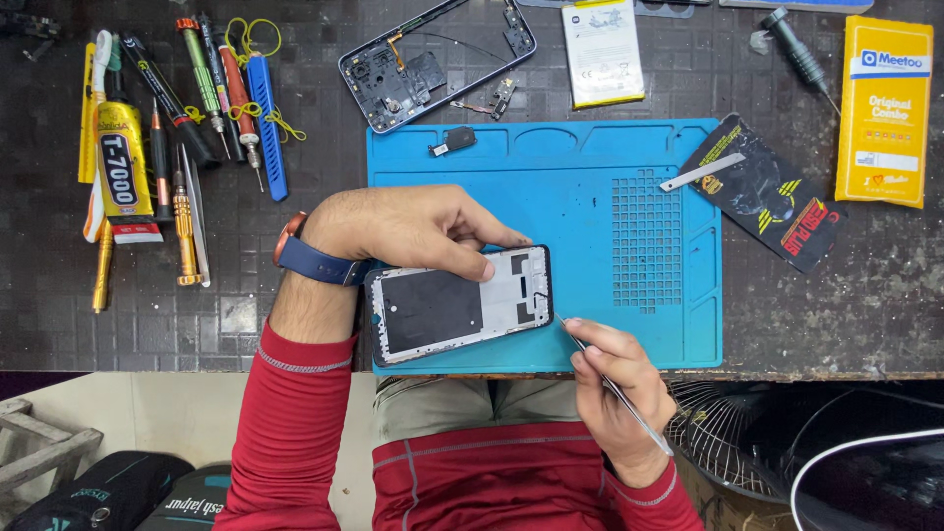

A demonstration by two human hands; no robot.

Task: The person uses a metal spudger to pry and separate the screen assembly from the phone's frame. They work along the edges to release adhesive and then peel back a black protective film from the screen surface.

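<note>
Left hand (408, 228) grips phone frame (459, 305) on blue mat (590, 226) at surface's near edge; right hand (615, 388) pinches tweezers (615, 385) beside frame.

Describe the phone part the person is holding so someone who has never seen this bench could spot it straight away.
On the blue silicone work mat, at its near edge, the left hand pins down a rectangular phone display frame, white inside with a dark grey centre panel. Unlike the stripped dark phone housing beyond the mat, it lies under the fingers, by the right hand's thin metal tool.
</note>
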